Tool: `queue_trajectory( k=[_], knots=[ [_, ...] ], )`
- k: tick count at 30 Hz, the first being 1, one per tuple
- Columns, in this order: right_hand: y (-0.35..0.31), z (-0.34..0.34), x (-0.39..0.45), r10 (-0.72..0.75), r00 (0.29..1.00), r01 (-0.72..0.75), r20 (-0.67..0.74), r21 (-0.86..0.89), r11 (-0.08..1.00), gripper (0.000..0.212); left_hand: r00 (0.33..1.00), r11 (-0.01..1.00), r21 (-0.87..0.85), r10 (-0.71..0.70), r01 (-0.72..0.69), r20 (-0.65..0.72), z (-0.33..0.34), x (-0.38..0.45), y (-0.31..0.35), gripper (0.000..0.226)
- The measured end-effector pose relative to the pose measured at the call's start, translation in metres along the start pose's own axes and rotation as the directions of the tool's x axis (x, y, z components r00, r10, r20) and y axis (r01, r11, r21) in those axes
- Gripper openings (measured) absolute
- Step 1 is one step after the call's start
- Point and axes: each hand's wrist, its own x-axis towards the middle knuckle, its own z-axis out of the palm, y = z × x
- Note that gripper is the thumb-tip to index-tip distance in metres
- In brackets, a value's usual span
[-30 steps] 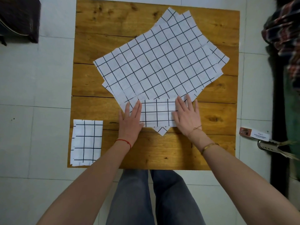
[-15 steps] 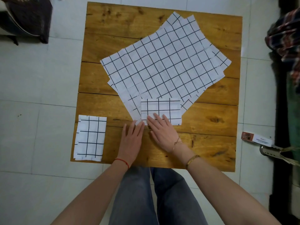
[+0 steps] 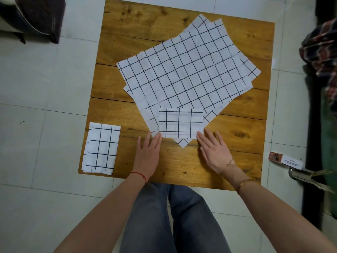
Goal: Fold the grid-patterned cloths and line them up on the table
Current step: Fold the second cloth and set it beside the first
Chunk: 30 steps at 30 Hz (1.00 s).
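One folded cloth lies at the near-left corner of the wooden table. The left hand lies flat, fingers straight, fingertips at the near-left corner of a second folded cloth. That cloth rests on the near corner of the skewed stack of unfolded cloths. The right hand lies flat, fingers spread, fingertips at its near-right corner, holding nothing.

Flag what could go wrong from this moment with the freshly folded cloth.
The newly folded cloth lies on the unfolded stack; sliding it off may drag the sheets beneath. Both hands, left hand and right hand, are flat and gripping nothing, so it may spring open. It may end up misaligned with the finished cloth.
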Motion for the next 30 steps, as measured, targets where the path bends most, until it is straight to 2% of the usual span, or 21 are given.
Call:
queue_trajectory(
  k=[3, 5, 8, 10, 12, 18, 25, 28, 30],
  knots=[
    [-0.005, -0.009, 0.012, -0.001, 0.991, 0.008, -0.133, 0.059, 0.998, 0.047, 0.999, 1.0, -0.01, -0.004, 0.003, -0.033, 0.001, 0.002, 0.002, 0.06],
    [-0.009, -0.021, 0.027, 0.047, 0.966, -0.01, -0.253, 0.143, 0.99, 0.035, 0.992, 0.998, -0.057, -0.036, 0.03, -0.122, -0.001, 0.005, 0.004, 0.052],
    [-0.013, -0.044, 0.064, 0.173, 0.932, -0.078, -0.319, 0.289, 0.954, 0.023, 0.952, 0.971, -0.193, -0.185, 0.139, -0.244, -0.007, 0.017, 0.006, 0.031],
    [-0.013, -0.057, 0.09, 0.221, 0.929, -0.105, -0.296, 0.363, 0.926, 0.018, 0.915, 0.926, -0.302, -0.308, 0.226, -0.26, -0.012, 0.027, 0.007, 0.022],
    [-0.012, -0.065, 0.113, 0.215, 0.941, -0.102, -0.263, 0.384, 0.918, 0.017, 0.891, 0.88, -0.382, -0.389, 0.284, -0.235, -0.015, 0.036, 0.007, 0.024],
    [-0.011, -0.068, 0.147, 0.154, 0.978, -0.108, -0.143, 0.292, 0.95, 0.019, 0.856, 0.795, -0.455, -0.502, 0.401, -0.123, -0.02, 0.057, 0.015, 0.029],
    [-0.009, -0.056, 0.152, 0.173, 0.983, -0.151, -0.063, 0.267, 0.952, 0.02, 0.844, 0.724, -0.549, -0.533, 0.417, -0.063, -0.021, 0.061, 0.019, 0.02],
    [-0.006, -0.056, 0.147, 0.161, 0.986, -0.137, -0.032, 0.38, 0.915, 0.015, 0.852, 0.7, -0.589, -0.522, 0.405, -0.034, -0.023, 0.06, 0.016, 0.015],
    [-0.006, -0.061, 0.138, 0.169, 0.986, -0.145, 0.012, 0.581, 0.801, 0.008, 0.855, 0.65, -0.657, -0.519, 0.381, -0.017, -0.026, 0.058, 0.012, 0.01]
  ],
)
